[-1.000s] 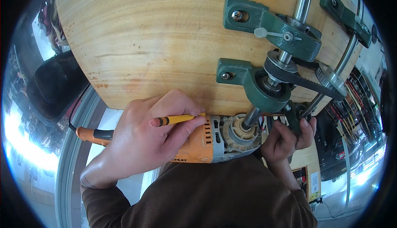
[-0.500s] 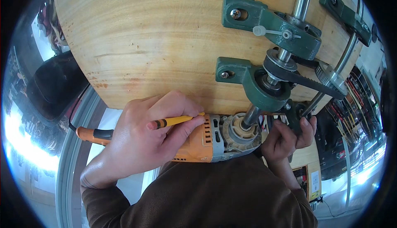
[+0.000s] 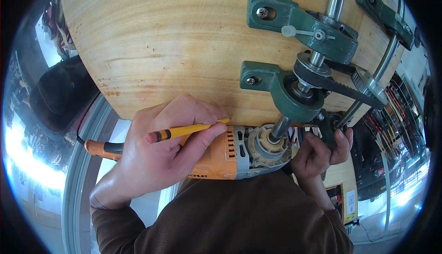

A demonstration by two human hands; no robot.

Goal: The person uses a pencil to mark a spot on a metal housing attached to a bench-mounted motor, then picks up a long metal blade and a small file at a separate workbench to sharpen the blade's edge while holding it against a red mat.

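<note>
My left hand (image 3: 154, 157) pinches a yellow pencil (image 3: 186, 130) between thumb and fingers. Its tip end is close to the near edge of the wooden board (image 3: 175, 51), while the eraser end points left. Below that hand lies an orange corded power tool (image 3: 216, 159), its exposed round end (image 3: 268, 145) meeting a steel shaft (image 3: 280, 128). At the right, the curled fingers of my right hand (image 3: 317, 159) close around a small green bearing block (image 3: 328, 128) on the thinner rod. Part of this grip is hidden.
Larger green bearing mounts (image 3: 301, 102) are screwed to the board and carry the thick shaft. A black belt (image 3: 343, 90) links its pulley to a toothed pulley (image 3: 364, 83) on the thinner rod (image 3: 391, 53). Tools hang on a dark panel (image 3: 396, 129) at right.
My left hand and the pencil have shifted slightly up and left, and the pencil lies a little flatter. My right hand stays at the bearing block.
</note>
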